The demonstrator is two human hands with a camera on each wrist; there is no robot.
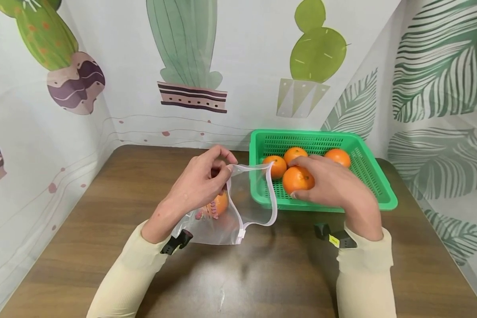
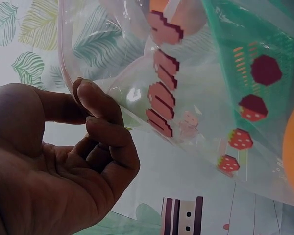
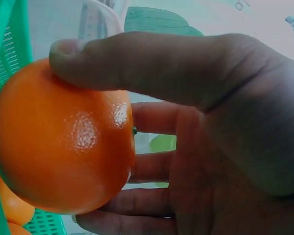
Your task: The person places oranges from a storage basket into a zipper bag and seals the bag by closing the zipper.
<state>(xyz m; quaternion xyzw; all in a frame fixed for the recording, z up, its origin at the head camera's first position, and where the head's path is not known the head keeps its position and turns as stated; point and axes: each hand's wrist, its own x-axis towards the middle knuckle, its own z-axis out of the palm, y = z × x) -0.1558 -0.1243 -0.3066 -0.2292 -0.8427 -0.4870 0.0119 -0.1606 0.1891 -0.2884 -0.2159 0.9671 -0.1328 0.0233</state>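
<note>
My left hand (image 1: 200, 181) pinches the rim of a clear zip bag (image 2: 196, 98) between thumb and finger. The bag's mouth gapes to the right, its white slider (image 1: 241, 234) at the near end. An orange (image 1: 220, 203) lies inside, partly hidden by the hand; strawberries and pink lettering are printed on the plastic. My right hand (image 1: 331, 181) grips another orange (image 3: 63, 142), thumb on one side and fingers on the other. In the head view that orange overlaps the near part of a green basket (image 1: 387, 201).
Several more oranges sit in the basket, among them one at the left (image 1: 277, 168), one behind (image 1: 295, 154) and one farther right (image 1: 338, 157). Basket and bag are on a brown wooden table (image 1: 286, 274). A cactus-printed cloth (image 1: 246, 70) hangs just behind the table.
</note>
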